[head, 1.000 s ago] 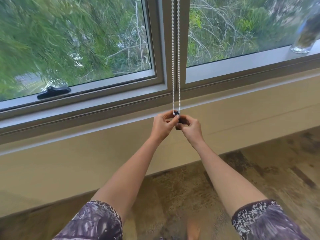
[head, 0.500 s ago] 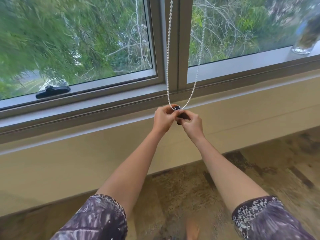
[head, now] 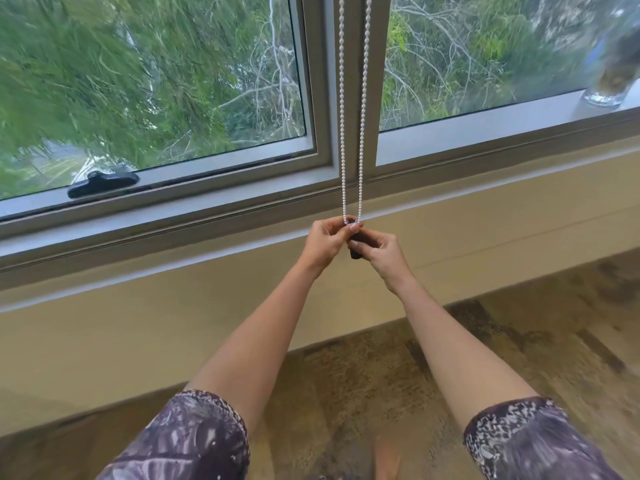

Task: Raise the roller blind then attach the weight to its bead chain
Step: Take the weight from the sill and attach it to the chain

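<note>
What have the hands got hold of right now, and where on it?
Both hands pinch the small dark weight at the bottom loop of the white bead chain: left hand at its top by the loop, right hand around its lower body.

Both hands' fingers (head: 348,230) are hiding most of the weight (head: 355,252); above them, the chain (head: 343,133) is running off the top edge.

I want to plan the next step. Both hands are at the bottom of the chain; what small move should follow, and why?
Probably press the weight up onto the chain loop. The left hand pinches the loop's bottom, and the right hand holds the dark weight just beneath it.
</note>
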The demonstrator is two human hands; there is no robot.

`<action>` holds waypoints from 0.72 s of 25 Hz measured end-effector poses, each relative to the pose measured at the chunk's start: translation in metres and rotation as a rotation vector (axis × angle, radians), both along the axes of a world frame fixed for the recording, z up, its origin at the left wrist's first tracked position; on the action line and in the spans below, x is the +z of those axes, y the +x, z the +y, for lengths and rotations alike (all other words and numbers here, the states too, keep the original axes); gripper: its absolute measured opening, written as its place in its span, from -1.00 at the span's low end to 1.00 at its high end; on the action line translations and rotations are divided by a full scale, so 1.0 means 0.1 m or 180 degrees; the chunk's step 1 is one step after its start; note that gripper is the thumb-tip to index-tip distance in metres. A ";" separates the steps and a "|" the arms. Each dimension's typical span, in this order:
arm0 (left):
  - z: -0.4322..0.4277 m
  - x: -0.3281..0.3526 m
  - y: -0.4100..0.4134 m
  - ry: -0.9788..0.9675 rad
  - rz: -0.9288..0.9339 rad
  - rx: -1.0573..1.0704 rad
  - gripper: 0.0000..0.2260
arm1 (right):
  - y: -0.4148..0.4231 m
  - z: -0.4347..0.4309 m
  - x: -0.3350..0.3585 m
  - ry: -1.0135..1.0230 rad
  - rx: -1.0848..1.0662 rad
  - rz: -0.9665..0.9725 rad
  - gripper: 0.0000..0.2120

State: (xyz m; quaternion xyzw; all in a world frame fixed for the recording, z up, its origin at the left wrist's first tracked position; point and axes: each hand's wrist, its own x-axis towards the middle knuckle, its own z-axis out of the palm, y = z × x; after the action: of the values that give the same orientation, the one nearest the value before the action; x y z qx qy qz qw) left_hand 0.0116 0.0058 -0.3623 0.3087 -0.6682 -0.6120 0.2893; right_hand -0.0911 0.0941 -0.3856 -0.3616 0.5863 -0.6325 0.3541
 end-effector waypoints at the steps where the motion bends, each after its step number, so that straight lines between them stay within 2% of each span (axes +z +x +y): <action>1: 0.00 0.00 0.00 0.0016 0.0019 0.0060 -0.78 | 0.00 -0.02 0.02 0.0027 -0.0111 0.0192 -0.84; 4: 0.01 0.02 -0.02 0.0039 0.0005 0.0251 -0.78 | 0.01 -0.03 0.07 0.0153 -0.0244 0.0558 -0.91; 8: 0.01 -0.01 -0.03 -0.0082 -0.0212 0.0329 -0.79 | 0.02 0.01 0.05 0.0178 -0.0079 0.0460 -0.86; 13: 0.07 0.01 0.03 -0.0051 0.0010 0.0416 -0.88 | -0.03 0.01 0.13 0.0257 -0.0049 0.0702 -0.89; 16: 0.05 0.06 0.07 -0.0169 -0.0075 0.0556 -0.87 | -0.05 -0.01 0.27 0.0100 -0.0623 0.0710 -0.76; 18: 0.05 0.06 0.09 -0.0243 -0.0249 0.0647 -0.84 | -0.04 -0.03 0.42 -0.0078 -0.0876 0.0811 -0.76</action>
State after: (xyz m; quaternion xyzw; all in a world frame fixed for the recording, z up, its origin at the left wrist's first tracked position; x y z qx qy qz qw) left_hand 0.0205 0.0112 -0.3562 0.3873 -0.6671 -0.5411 0.3350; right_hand -0.0954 0.0908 -0.3436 -0.3595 0.6626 -0.6312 0.1828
